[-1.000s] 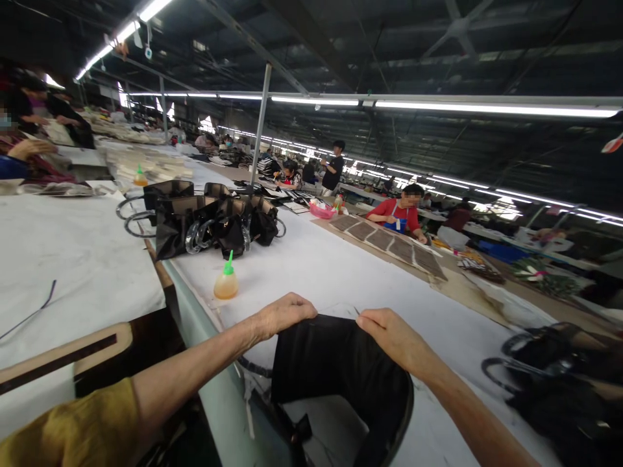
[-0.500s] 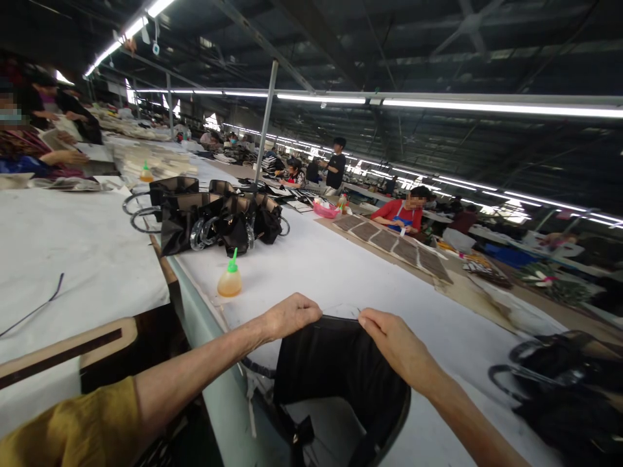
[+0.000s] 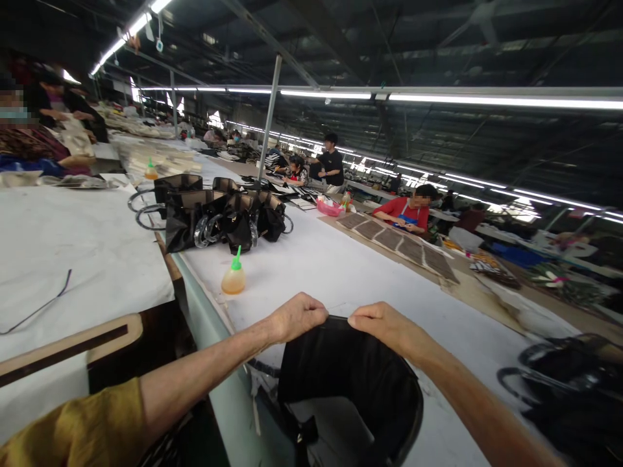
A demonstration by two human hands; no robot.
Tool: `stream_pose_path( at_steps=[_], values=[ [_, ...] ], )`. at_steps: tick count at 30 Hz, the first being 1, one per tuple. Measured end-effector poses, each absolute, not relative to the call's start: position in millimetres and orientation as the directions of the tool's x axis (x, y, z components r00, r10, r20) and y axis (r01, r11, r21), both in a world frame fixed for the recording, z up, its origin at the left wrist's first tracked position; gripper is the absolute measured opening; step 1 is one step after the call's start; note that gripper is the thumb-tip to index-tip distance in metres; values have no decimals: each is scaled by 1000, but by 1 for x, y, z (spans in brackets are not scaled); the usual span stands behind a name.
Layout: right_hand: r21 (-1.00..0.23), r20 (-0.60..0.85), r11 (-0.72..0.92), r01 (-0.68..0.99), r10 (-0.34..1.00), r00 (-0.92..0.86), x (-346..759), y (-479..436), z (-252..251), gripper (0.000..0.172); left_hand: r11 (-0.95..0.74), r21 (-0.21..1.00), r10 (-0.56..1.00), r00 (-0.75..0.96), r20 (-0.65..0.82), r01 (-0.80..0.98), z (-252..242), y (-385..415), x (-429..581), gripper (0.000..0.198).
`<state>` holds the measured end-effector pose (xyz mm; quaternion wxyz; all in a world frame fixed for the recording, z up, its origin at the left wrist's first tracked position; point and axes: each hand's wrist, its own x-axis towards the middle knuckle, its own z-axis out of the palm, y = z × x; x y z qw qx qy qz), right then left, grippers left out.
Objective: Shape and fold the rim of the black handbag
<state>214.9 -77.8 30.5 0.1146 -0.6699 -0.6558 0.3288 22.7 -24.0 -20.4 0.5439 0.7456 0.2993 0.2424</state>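
A black handbag (image 3: 335,363) stands at the front edge of the white-covered table, its wide mouth facing me. My left hand (image 3: 304,318) pinches the far rim on its left part. A short way to the right, my right hand (image 3: 382,324) grips the same rim between thumb and fingers. The rim between the two hands runs nearly straight. Part of a dark round handle shows at the bag's left side, below my left forearm. The bag's lower part runs out of view. Beyond my left hand stands a squeeze bottle (image 3: 233,280) of amber liquid with a green nozzle.
Several black handbags (image 3: 238,217) with ring handles stand farther back on the table (image 3: 311,259). More black bags (image 3: 574,383) lie at the right. A wooden slotted piece (image 3: 117,332) is at the left. Across the table sits a person in red (image 3: 406,211) by brown panels (image 3: 396,240).
My right hand has slid left along the rim, closer to my left hand. My left hand keeps its grip on the bag. The whole view has shifted slightly.
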Motion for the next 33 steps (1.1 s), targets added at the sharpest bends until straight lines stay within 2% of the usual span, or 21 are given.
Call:
stream_pose_path(
  at_steps=[3, 6, 10, 14, 17, 19, 23, 25, 29, 33],
  values=[
    [-556, -304, -113, 823, 950, -75, 214, -75, 32, 27, -223, 957, 716, 698, 31, 187, -21, -23, 23, 24],
    [-519, -187, -22, 855, 978, -88, 211, -78, 28, 30, -233, 953, 711, 703, 32, 192, -20, -21, 22, 26],
    [-392, -24, 44, 919, 998, -58, 208, -85, 22, 32, -271, 945, 684, 727, 56, 183, -17, -19, 19, 36],
    [-366, -36, 39, 930, 998, -56, 206, -87, 23, 34, -299, 939, 644, 762, 65, 172, -12, -17, 19, 43],
    [-395, -50, 24, 919, 998, -48, 206, -87, 24, 34, -271, 942, 621, 784, 13, 199, -10, -14, 25, 37],
    [-410, -56, 21, 912, 997, -48, 207, -88, 23, 34, -169, 959, 642, 763, -70, 229, -10, -11, 30, 31],
    [-464, -59, 47, 885, 995, -84, 210, -89, 22, 30, 176, 950, 643, 700, -309, 258, -10, -8, 37, 24],
    [-476, -53, 62, 878, 994, -98, 211, -90, 22, 29, 249, 933, 631, 687, -360, 260, -8, -9, 38, 22],
    [-469, -47, 83, 880, 992, -118, 210, -91, 24, 28, 183, 940, 703, 631, -330, 288, -3, -14, 39, 18],
    [-448, -32, 84, 890, 993, -110, 208, -93, 26, 31, -16, 953, 784, 595, -176, 303, -4, -21, 39, 16]
  ],
)
